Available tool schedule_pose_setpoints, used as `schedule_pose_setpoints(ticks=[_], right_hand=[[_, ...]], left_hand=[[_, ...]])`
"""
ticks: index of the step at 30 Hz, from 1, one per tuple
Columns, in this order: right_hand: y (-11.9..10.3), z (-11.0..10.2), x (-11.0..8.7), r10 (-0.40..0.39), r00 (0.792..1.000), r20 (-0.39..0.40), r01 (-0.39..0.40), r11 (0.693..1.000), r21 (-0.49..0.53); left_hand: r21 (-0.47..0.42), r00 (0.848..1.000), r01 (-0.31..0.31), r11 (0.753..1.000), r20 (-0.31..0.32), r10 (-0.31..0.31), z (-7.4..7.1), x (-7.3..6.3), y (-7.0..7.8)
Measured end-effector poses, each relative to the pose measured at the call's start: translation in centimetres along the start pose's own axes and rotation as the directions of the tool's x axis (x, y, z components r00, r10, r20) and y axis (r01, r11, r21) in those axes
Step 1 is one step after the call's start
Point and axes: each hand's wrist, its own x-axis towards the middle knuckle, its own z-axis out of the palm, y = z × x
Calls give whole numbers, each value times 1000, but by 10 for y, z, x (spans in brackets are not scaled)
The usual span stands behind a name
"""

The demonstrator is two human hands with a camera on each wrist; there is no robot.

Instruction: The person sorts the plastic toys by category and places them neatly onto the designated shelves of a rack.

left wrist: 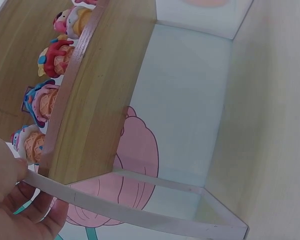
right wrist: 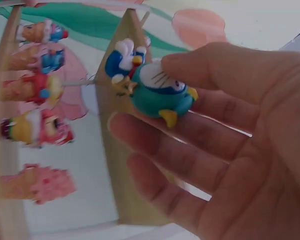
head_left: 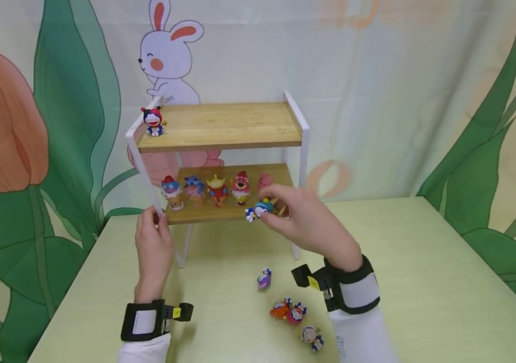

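My right hand [head_left: 312, 222] pinches a small teal-hooded cat figurine [right wrist: 157, 97] between thumb and fingers. It holds it in front of the lower board's right end, the figurine tilted on its side. My left hand [head_left: 152, 252] grips the white left front post [left wrist: 135, 217] of a two-tier wooden shelf [head_left: 231, 126], just beside the lower board. Several ice-cream-cone figurines stand in a row on that board, among them a red-suited one [head_left: 217, 191] and a pink one [right wrist: 45, 183] partly behind my right hand. A red-and-black-hooded cat figurine [head_left: 153, 122] stands on the top board's left end.
On the pale table [head_left: 444, 282] before the shelf lie a purple figurine [head_left: 264, 279], an orange one [head_left: 279, 309] against a red one [head_left: 296, 314], and a pale-faced one [head_left: 310, 335]. A printed curtain [head_left: 376, 101] hangs close behind the shelf.
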Motion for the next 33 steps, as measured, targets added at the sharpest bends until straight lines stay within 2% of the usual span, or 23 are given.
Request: schedule_pose_setpoints(ticks=[6, 12, 19, 25, 29, 33], right_hand=[[-24, -22, 37, -116, 991, 70, 120, 991, -52], [-38, -36, 82, -133, 979, 153, 143, 988, -57], [-48, -42, 129, -78, 982, 171, 99, 988, -117], [-46, -29, 167, 22, 986, 167, 6, 987, -161], [-39, -15, 183, 91, 983, 157, -60, 980, -190], [-36, -6, 191, 110, 983, 147, -71, 967, -246]], left_hand=[[6, 1000, -11, 1000, -14, 11, -2, 0, -2], [-12, 999, -29, 1000, -22, 28, -2, 2, -3], [-3, 999, -29, 1000, -22, 29, 0, 3, -5], [1, 999, -41, 999, -22, 41, 0, 5, -5], [3, 1000, -28, 1000, -11, 28, 1, 1, -6], [3, 999, -35, 999, -9, 35, 3, 0, -5]])
